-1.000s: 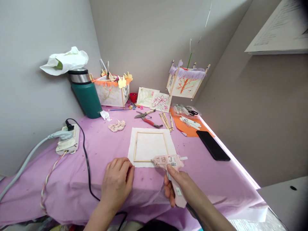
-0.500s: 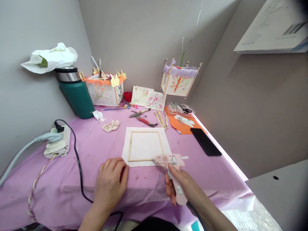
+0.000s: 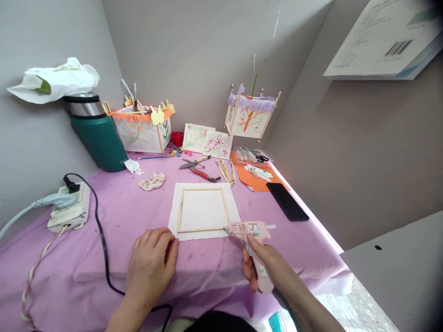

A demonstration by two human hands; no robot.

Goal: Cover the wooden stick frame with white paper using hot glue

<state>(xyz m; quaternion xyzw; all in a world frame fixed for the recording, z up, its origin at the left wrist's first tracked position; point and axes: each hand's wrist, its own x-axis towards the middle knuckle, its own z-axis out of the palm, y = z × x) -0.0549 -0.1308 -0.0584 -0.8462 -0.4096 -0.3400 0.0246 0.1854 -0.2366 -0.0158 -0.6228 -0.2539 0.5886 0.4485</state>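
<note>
Through the head view, I see the right hand grasping a pink glue gun by its handle, with the nozzle pointing left at the near right corner of the frame of thin sticks; whether it touches the wood, I cannot tell. This frame lies on a white sheet, upon the purple cloth. The left hand rests beside the sheet's near left corner, its fingers loosely bent; if they pinch the paper, I cannot tell. Behind the sheet I notice pruning shears.
</note>
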